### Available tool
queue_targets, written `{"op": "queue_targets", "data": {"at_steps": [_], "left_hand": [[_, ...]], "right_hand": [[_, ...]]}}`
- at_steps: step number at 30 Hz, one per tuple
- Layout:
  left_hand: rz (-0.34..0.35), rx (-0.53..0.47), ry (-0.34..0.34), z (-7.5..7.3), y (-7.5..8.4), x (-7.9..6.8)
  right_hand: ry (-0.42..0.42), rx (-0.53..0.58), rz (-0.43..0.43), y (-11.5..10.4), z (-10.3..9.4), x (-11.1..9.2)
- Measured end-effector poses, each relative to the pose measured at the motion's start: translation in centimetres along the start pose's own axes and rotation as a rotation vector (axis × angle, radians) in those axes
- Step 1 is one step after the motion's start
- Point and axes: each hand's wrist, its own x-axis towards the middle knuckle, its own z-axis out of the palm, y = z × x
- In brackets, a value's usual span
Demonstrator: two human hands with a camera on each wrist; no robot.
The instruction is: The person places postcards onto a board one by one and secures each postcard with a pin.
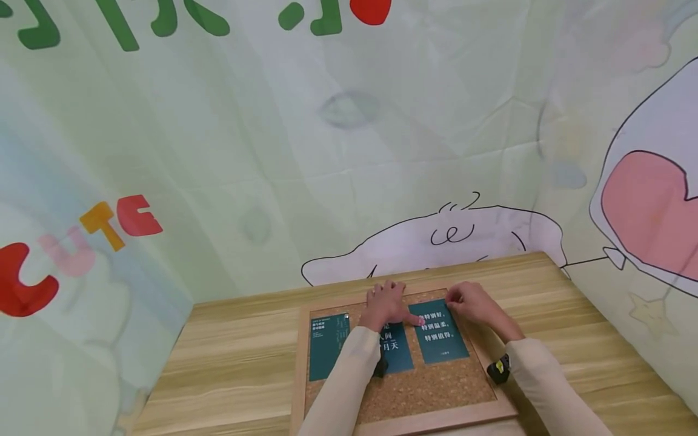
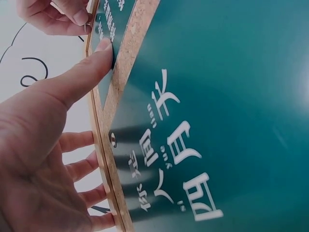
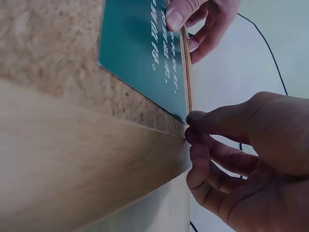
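A wood-framed cork board bears three dark green cards with white writing. My left hand spreads over the top of the middle card. Its thumb presses on the right card, and the other fingers reach the frame's top edge. At that card's top right corner, my right hand pinches a small thumbtack with a thin metal point showing. Its head is hidden by the fingertips. A round tack sits at the middle card's top edge.
The left card lies on the cork, with a small shiny tack at its top right corner. The board lies on a wood-grain table. Behind the table hangs a printed cloth backdrop. A black band is on the right wrist.
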Motion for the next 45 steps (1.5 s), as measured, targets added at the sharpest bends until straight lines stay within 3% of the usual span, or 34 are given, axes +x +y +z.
{"op": "queue_targets", "data": {"at_steps": [18, 24, 30, 34, 39, 45], "left_hand": [[-0.005, -0.004, 0.001, 0.0, 0.0, 0.1], [-0.006, -0.001, 0.007, 0.1, -0.1, 0.2], [-0.008, 0.003, 0.005, 0.2, -0.2, 0.4], [-0.009, 0.003, 0.01, 0.3, -0.2, 0.5], [-0.012, -0.007, 0.006, 0.3, -0.2, 0.5], [-0.015, -0.01, 0.005, 0.4, -0.3, 0.4]], "right_hand": [[-0.146, -0.055, 0.041, -1.1, -0.7, 1.7], [-0.243, -0.055, 0.227, -1.2, -1.4, 3.2], [-0.362, 0.04, 0.457, -1.2, -2.2, 4.8], [-0.381, 0.101, 0.577, -1.2, -2.7, 5.7], [-0.399, 0.093, 0.61, -1.5, -2.8, 6.2], [-0.434, 0.01, 0.56, -1.7, -2.7, 6.5]]}}
